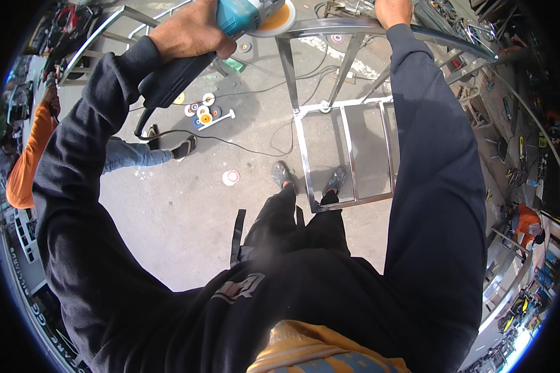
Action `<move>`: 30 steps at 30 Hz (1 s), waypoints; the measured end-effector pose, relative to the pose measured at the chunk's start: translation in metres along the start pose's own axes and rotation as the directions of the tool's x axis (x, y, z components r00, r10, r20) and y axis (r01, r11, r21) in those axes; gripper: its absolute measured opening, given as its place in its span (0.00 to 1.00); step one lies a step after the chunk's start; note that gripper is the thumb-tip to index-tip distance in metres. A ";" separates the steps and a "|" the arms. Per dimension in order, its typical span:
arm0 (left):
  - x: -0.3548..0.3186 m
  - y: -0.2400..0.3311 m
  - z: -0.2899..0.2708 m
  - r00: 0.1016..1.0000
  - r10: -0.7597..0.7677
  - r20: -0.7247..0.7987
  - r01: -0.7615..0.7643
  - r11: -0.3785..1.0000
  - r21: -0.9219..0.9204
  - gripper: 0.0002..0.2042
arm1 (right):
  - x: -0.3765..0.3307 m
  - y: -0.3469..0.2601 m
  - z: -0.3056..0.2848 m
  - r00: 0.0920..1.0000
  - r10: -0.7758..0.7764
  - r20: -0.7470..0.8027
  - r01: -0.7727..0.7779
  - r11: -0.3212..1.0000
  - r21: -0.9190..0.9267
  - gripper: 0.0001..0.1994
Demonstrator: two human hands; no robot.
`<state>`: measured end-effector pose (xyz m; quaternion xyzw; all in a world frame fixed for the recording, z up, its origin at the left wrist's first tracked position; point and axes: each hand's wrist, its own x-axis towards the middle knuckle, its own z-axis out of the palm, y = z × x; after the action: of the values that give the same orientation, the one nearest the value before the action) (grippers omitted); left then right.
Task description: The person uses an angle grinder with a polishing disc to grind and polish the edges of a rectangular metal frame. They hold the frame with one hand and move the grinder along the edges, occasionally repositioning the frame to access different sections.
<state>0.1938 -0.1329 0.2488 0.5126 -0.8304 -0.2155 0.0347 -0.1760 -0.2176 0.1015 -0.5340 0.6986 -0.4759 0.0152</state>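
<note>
My left hand (193, 31) is closed around an angle grinder (238, 17) with a teal body and black rear handle. Its orange-and-white disc (279, 20) is right beside the end of a shiny metal bar (336, 27); whether they touch I cannot tell. That bar is the upper rail of a welded metal frame (348, 204) standing in front of me. My right hand (394, 11) is at the rail, further right, its fingers cut off by the top of the picture.
Several grinding discs (205, 117) lie on the concrete floor. A black power cord (230, 145) loops across it. Another metal frame (99, 46) stands at the far left, near a person in an orange sleeve (28, 158). Tools and metal parts clutter the right side, where another orange-clad person (529, 222) is.
</note>
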 end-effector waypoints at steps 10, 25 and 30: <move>0.013 0.079 0.000 0.983 -0.154 0.096 0.137 0.978 0.159 0.29 | 0.003 -0.006 0.018 0.998 0.069 0.000 -0.066 0.946 0.318 0.18; -0.009 0.115 0.022 0.947 -0.321 -0.017 0.319 0.930 0.181 0.24 | 0.038 0.022 -0.016 0.967 -0.064 0.247 -0.023 0.942 0.336 0.17; -0.025 0.114 0.010 0.828 -0.561 0.008 0.555 0.821 0.137 0.22 | 0.056 0.066 -0.069 0.974 -0.046 0.224 -0.004 0.977 0.214 0.16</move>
<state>0.1072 -0.0644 0.2889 0.7289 -0.6568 -0.1744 -0.0827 -0.2843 -0.2169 0.1216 -0.5876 0.6315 -0.4841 0.1472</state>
